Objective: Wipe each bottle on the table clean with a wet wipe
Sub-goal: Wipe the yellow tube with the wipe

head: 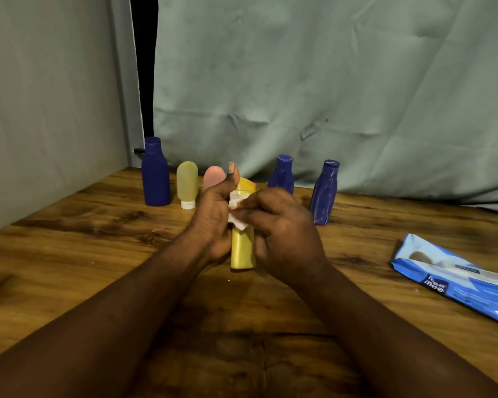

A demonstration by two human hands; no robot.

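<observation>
While both hands meet over the middle of a wooden table (98,254), they work on a yellow bottle (242,249) held between them. The left hand (213,216) wraps its fingers round the bottle's left side, with the thumb sticking straight up. The right hand (283,228) pinches a small, crumpled white wet wipe (236,209) in its fingertips and presses it against the upper part of the bottle. The bottle's capped end points away from the person. Its base points toward the person, low over the table, and whether it rests on the wood cannot be told.

A row of other bottles stands along the far edge of the table. From left to right these are:
- a tall blue bottle (155,175)
- a yellow-green tube (187,183) standing on its white cap
- a pink tube (213,176), partly hidden behind the left hand
- a second blue bottle (282,176), just beyond the right hand
- a third blue bottle (325,193), streaked with pale marks and leaning slightly

All of them stand apart from the hands.

At the right edge of the table, well away from the bottles, a blue and white pack of wipes (457,280) lies flat. A wrinkled grey-green cloth (328,81) hangs behind the table, and a pale wall (41,110) closes the left side.
</observation>
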